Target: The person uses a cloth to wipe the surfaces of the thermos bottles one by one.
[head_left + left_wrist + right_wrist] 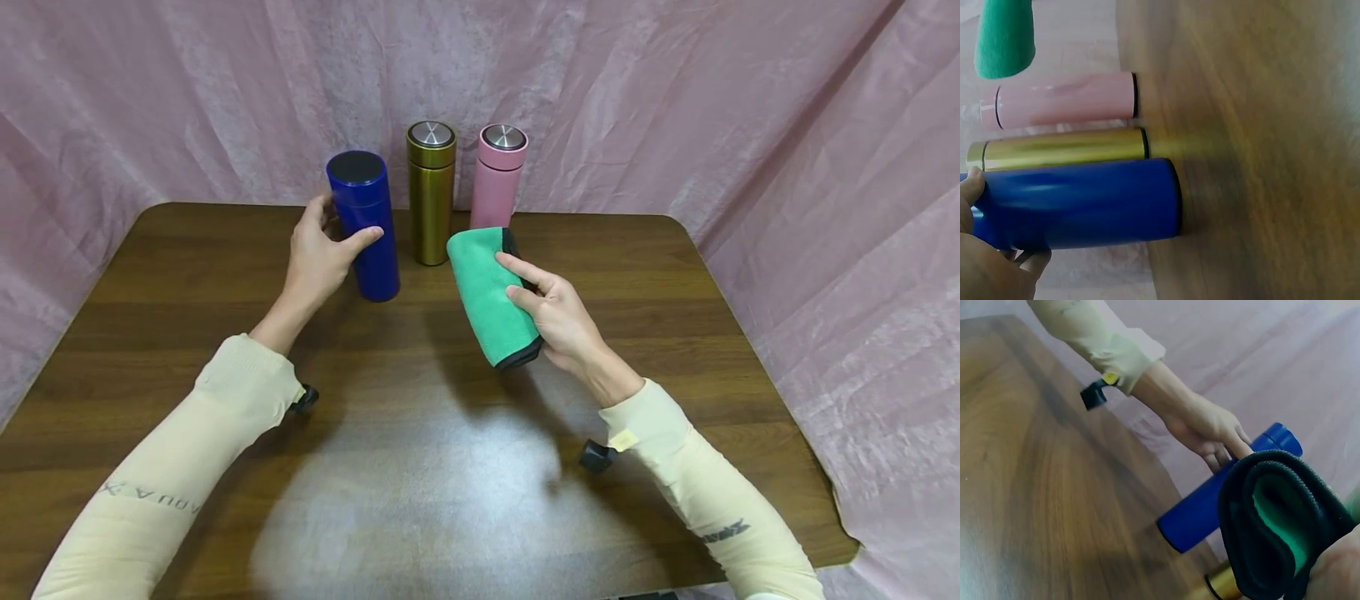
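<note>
My left hand holds a blue insulated bottle with a dark top, thumb across its front and fingers round its far side. In the left wrist view the blue bottle fills the lower left; whether its base touches the table I cannot tell. Pinched between thumb and fingers of my right hand is a folded green cloth with black edging, held above the table. The right wrist view shows the rolled end of the cloth, partly covering the blue bottle.
A gold bottle and a pink bottle with silver-topped lids stand upright along the back of the wooden table. The cloth hides the pink one's lower part. Pink curtains hang behind and at the sides.
</note>
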A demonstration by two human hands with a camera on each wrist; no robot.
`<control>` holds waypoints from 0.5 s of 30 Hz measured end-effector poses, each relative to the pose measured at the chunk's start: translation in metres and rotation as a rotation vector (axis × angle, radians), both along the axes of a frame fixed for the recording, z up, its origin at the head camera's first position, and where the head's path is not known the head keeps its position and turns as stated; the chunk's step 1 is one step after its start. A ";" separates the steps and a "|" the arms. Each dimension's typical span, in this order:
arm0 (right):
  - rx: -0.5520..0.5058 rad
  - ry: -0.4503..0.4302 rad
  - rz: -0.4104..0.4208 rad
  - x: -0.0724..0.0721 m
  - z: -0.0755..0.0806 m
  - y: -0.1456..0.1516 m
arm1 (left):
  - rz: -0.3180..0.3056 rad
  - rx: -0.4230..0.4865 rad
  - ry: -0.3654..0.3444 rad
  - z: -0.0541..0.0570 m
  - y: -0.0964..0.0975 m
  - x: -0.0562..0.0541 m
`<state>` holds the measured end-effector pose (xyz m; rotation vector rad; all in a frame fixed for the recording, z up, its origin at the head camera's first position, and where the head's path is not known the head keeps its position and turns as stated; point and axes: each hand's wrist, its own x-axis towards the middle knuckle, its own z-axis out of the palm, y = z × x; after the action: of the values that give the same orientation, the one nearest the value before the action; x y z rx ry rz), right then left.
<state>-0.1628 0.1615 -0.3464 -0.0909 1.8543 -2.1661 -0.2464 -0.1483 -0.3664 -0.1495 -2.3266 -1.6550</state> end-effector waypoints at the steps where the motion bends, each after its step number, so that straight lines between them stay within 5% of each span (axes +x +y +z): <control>1: 0.002 0.001 -0.002 0.000 0.000 0.002 | -0.008 -0.004 -0.002 0.000 0.000 0.003; 15: 0.011 -0.014 -0.037 0.000 0.003 0.025 | -0.164 0.019 -0.012 0.002 0.021 0.047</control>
<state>-0.1631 0.1864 -0.3433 -0.0396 1.8744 -2.1745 -0.1991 -0.1275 -0.3644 -0.3356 -2.3623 -1.7579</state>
